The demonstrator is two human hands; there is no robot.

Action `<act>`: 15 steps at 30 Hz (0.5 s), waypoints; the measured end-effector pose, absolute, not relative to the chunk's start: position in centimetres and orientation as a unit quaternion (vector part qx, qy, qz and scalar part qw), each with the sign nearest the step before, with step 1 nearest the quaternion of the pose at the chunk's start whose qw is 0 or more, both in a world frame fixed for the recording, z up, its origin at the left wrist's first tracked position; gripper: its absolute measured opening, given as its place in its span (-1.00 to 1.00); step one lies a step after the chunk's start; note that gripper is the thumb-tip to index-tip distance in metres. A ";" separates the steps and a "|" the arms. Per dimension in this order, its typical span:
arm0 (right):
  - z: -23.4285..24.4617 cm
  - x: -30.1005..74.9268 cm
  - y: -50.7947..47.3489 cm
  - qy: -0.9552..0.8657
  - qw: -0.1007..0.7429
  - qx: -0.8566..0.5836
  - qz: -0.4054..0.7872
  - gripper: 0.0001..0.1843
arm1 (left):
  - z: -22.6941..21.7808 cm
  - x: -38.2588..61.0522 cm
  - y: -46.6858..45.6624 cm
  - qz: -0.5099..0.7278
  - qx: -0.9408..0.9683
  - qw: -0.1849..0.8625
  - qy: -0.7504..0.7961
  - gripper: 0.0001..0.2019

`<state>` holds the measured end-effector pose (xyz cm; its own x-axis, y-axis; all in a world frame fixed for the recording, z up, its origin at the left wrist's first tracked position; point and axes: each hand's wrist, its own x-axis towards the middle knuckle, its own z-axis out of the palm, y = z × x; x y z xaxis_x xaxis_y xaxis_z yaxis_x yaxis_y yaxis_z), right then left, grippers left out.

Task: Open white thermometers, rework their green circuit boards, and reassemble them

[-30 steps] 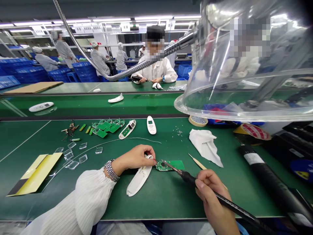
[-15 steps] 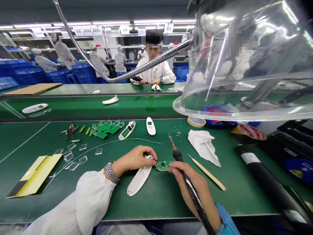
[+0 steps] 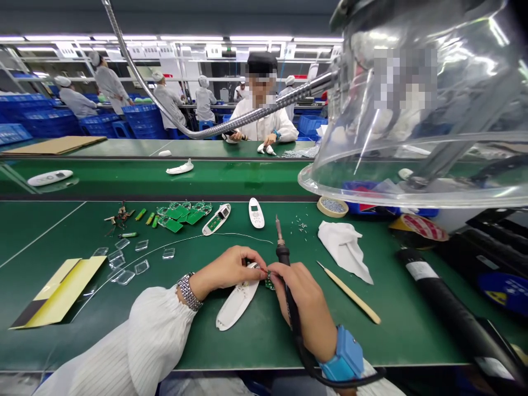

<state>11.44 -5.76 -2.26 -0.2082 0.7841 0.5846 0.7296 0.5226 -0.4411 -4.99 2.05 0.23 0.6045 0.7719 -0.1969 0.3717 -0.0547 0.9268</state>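
Observation:
My left hand [image 3: 231,268] is closed in a pinch over the top of a white remote shell [image 3: 237,301] that lies on the green mat. My right hand [image 3: 303,302] is closed round a black soldering iron [image 3: 282,254], whose tip points up and away from me. Its fingers meet my left fingers over a small green circuit board [image 3: 269,282], mostly hidden beneath them. A thin red wire shows between the fingertips. On my left wrist there is a metal watch, and on my right a blue wrist strap [image 3: 346,355].
Green boards [image 3: 181,213], clear lenses [image 3: 136,258], two remotes [image 3: 256,212], a white cloth [image 3: 344,245], a wooden stick [image 3: 350,293] and tape rolls [image 3: 332,205] lie on the mat. A clear fume hood [image 3: 412,110] hangs at right. A black tube [image 3: 449,308] lies right. A person works opposite.
My right hand swung the soldering iron from the board to tip-up and moved left, onto the circuit board, meeting my left fingers. My left hand stayed on the shell.

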 end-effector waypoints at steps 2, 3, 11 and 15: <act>-2.2 11.3 -5.8 -0.769 0.409 -0.490 0.030 -0.79 | 0.1 -5.0 2.0 0.187 0.698 0.563 0.402 -0.81; -2.2 11.2 -5.7 -0.765 0.413 -0.493 0.029 -0.79 | 0.1 -4.9 1.9 0.192 0.695 0.566 0.400 -0.81; -2.2 11.9 -6.3 -0.756 0.408 -0.507 0.065 -0.68 | 0.4 -4.6 1.4 0.203 0.719 0.519 0.415 -0.83; -2.3 12.8 -6.9 -0.774 0.361 -0.514 0.078 -0.64 | 0.7 -4.6 1.3 0.196 0.736 0.490 0.423 -0.85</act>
